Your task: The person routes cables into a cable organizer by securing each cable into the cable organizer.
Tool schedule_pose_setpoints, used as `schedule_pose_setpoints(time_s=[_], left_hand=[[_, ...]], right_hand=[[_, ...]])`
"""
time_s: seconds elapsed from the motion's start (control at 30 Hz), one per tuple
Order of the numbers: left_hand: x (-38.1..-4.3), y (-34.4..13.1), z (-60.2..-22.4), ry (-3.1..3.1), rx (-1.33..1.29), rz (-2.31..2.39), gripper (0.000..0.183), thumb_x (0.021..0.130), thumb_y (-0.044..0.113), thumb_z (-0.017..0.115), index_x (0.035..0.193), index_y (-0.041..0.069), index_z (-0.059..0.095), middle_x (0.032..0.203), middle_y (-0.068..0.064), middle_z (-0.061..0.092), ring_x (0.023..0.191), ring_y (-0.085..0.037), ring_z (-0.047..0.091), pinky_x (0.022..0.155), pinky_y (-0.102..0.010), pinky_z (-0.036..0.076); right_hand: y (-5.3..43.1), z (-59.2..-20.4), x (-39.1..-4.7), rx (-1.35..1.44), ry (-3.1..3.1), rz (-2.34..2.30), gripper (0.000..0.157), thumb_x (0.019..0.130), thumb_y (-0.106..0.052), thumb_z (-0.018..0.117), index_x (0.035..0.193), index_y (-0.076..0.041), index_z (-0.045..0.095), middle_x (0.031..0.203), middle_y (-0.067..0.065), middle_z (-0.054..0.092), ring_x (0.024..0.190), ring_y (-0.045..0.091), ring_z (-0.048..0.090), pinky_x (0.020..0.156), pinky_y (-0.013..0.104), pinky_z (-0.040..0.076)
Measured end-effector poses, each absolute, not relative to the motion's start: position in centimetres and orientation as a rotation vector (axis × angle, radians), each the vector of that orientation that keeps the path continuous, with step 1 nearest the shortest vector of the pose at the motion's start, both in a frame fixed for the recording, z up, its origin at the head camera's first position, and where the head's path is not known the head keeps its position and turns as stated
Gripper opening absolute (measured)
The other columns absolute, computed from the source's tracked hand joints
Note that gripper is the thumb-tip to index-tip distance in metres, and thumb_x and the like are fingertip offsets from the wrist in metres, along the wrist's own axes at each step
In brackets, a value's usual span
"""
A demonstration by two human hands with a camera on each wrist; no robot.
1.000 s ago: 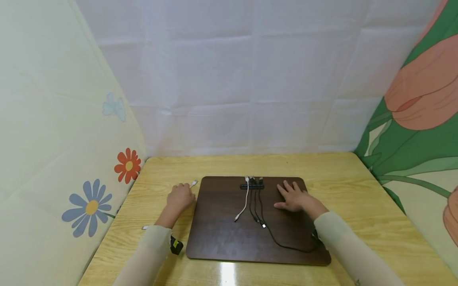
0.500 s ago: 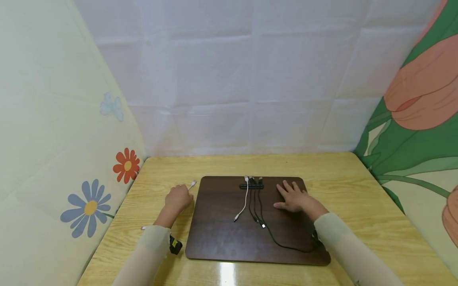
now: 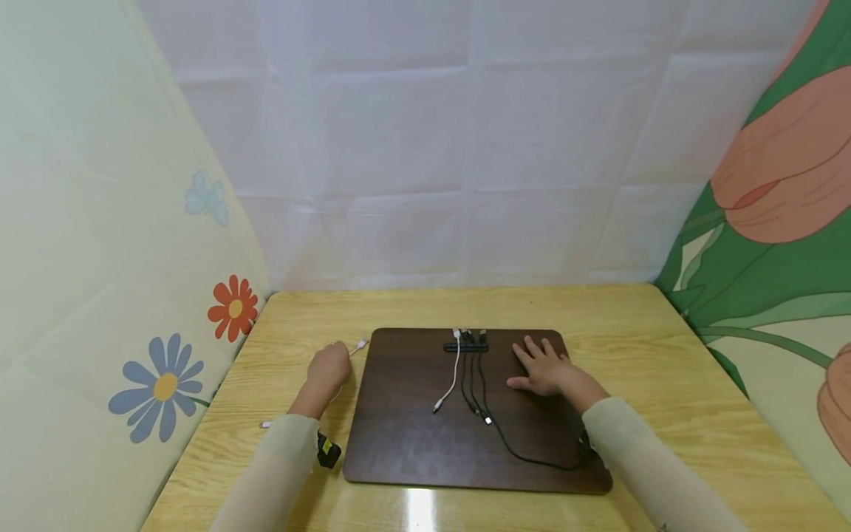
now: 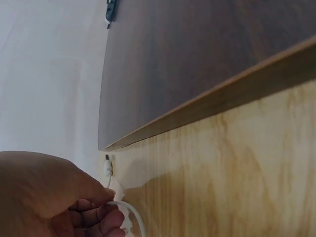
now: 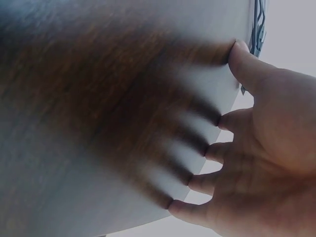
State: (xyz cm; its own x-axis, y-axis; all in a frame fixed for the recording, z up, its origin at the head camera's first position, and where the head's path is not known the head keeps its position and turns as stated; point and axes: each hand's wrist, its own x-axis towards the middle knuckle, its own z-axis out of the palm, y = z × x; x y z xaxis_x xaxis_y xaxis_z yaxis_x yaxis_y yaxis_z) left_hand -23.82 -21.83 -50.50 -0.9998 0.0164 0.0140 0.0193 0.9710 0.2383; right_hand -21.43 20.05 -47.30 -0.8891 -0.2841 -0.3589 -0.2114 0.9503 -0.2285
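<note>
My left hand point(image 3: 329, 371) is on the left side of the table, beside the dark brown board point(image 3: 405, 443). Thumb and fingertips pinch a thin white USB cable point(image 4: 108, 168) a short way behind its plug, which points toward the back. From the fingers the cable curves off in a loop, partly hidden by the hand. On the board's right part rests my right hand point(image 3: 541, 372), fingers spread and fingertips touching the surface. A black cable clip strip point(image 3: 467, 347) sits at the board's back edge, with a short white cable point(image 3: 456, 377) and several black cables point(image 3: 508, 442) in it.
The wooden table point(image 3: 612, 318) extends around the board. Another white plug end point(image 3: 266, 425) lies left of the left sleeve. A small black box point(image 3: 328, 451) with a yellow-green mark is at the left wrist. White cloth point(image 3: 372, 148) hangs behind the table, with floral cloth at both sides.
My left hand has shifted slightly left and turned, with the white cable still pinched. A loop of that cable now shows beside the wrist. The right hand stays in place.
</note>
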Motion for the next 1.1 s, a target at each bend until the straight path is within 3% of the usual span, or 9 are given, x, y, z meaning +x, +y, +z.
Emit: schedule_pose_setpoints(time_s=[0.33, 0.63, 0.87, 1.1], left_hand=[[-23.9, -21.9, -49.6, -2.876, -0.006, -0.411, 0.008, 0.093, -0.005, 0.05, 0.088, -0.011, 0.053, 0.079, -0.024, 0.06, 0.071, -0.043, 0.064, 0.065, -0.052, 0.056], [-23.4, -21.4, -48.0, -2.798, -0.078, -0.523, 0.014, 0.1, 0.003, 0.056, 0.097, -0.011, 0.056, 0.085, -0.023, 0.062, 0.074, -0.039, 0.066, 0.065, -0.048, 0.057], [-23.1, -20.5, -46.7, -2.811, -0.077, -0.575, 0.017, 0.103, 0.011, 0.055, 0.099, -0.005, 0.059, 0.087, -0.018, 0.063, 0.074, -0.035, 0.065, 0.067, -0.048, 0.056], [-22.7, -19.3, -45.3, -2.823, -0.05, -0.579, 0.019, 0.104, 0.019, 0.056, 0.099, 0.001, 0.063, 0.085, -0.012, 0.064, 0.067, -0.029, 0.063, 0.056, -0.042, 0.053]], right_hand=[[20.2, -47.5, -21.7, -0.374, 2.71, -0.235, 0.085, 0.102, -0.055, 0.05, 0.162, -0.006, 0.016, 0.166, 0.027, 0.004, 0.149, 0.056, 0.001, 0.112, 0.075, 0.013], [19.9, -46.9, -21.2, -0.348, 2.695, -0.235, 0.083, 0.103, -0.052, 0.05, 0.161, -0.004, 0.016, 0.166, 0.029, 0.004, 0.149, 0.056, 0.001, 0.113, 0.075, 0.013], [19.8, -46.7, -21.0, -0.366, 2.705, -0.271, 0.082, 0.103, -0.048, 0.054, 0.16, -0.001, 0.021, 0.164, 0.032, 0.008, 0.147, 0.059, 0.005, 0.111, 0.076, 0.016], [19.8, -46.5, -21.0, -0.364, 2.699, -0.251, 0.081, 0.103, -0.047, 0.055, 0.16, -0.001, 0.021, 0.164, 0.032, 0.008, 0.147, 0.059, 0.006, 0.11, 0.076, 0.019]])
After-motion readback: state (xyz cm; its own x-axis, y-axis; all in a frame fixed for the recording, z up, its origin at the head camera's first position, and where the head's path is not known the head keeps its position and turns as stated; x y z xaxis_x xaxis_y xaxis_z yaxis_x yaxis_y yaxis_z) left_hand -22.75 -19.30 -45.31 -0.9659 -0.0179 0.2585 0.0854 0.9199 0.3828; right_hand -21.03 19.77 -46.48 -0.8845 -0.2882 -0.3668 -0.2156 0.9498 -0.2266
